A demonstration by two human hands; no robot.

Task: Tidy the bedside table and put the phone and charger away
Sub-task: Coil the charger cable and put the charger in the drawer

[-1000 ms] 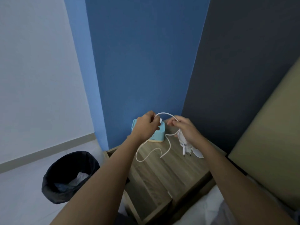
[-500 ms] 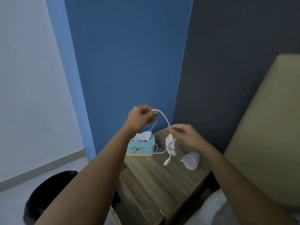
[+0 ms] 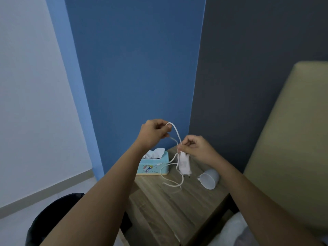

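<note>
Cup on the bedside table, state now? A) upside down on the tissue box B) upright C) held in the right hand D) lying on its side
D: the cup lies on its side on the bedside table, open mouth showing; the right hand holds the charger, the left hand its cable.

White charger [image 3: 184, 163] dangles plug-down above the wooden bedside table [image 3: 177, 210], its cable [image 3: 177, 133] looping upward and down.

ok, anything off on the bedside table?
The white cup lies tipped on its side near the right edge of the bedside table, open mouth facing the camera; no spill shows. Nothing else stands out.
</note>
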